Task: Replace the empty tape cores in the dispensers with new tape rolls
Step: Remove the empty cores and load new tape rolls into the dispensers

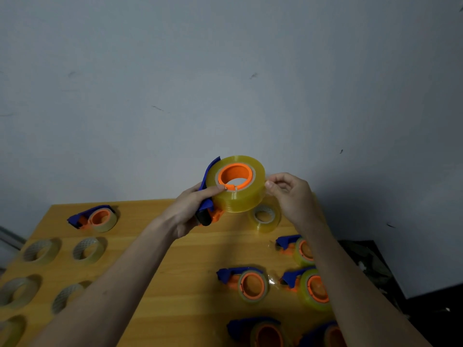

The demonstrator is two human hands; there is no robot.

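I hold a blue and orange tape dispenser [207, 206] up above the far edge of the wooden table [175, 251]. A full yellowish tape roll [238, 196] sits on its orange hub [235, 175]. My left hand [193, 209] grips the dispenser's handle, with the thumb lying on the roll's face. My right hand [288, 194] pinches at the roll's right rim, where the clear tape end seems to be. One loose tape roll [265, 216] lies on the table just below the held one.
Another loaded dispenser [94, 217] lies at the far left. Several thin, nearly empty tape cores [87, 250] lie along the left side. Several loaded dispensers [246, 283] lie on the right half, some under my right forearm. A dark object [375, 266] sits beyond the table's right edge.
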